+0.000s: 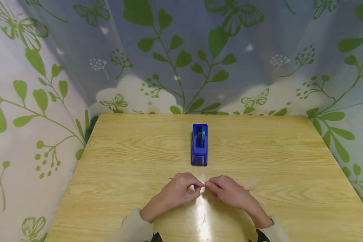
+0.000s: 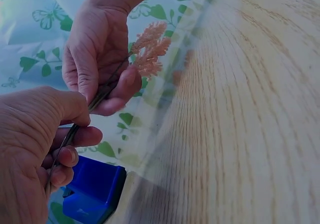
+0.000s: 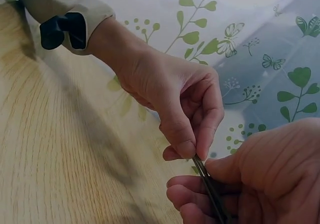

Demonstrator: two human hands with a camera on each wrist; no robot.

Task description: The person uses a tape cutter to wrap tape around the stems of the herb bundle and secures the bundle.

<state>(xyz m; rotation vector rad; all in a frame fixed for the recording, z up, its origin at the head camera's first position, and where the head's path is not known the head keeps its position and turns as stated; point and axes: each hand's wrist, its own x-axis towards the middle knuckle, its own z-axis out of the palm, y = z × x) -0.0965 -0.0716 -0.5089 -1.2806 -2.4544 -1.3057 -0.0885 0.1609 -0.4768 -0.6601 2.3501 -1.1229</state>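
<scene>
- Behind everything, there's the patterned curtain (image 1: 181, 50), green leaves and butterflies all over, rising past the far edge of the table.
- Below it, the wood-grain table (image 1: 124, 151), a bright streak of light shining between the person's forearms.
- Now the hands, near the middle of the table, fingertips almost meeting! The left hand (image 1: 180, 189) pinches the stems between thumb and fingers.
- And the right hand (image 1: 230, 191), just beside it, grips the same stems closer to the bloom, thumb pressed on them.
- Straight ahead of the fingers, the blue tape dispenser (image 1: 199, 144) stands on the table, near both hands and touched by neither.
- Here's the pink flower (image 2: 150, 49), feathery, poking out past the right hand.
- Finally, the thin dark stems (image 3: 204, 176), bunched together, running across from one hand to the other.
</scene>
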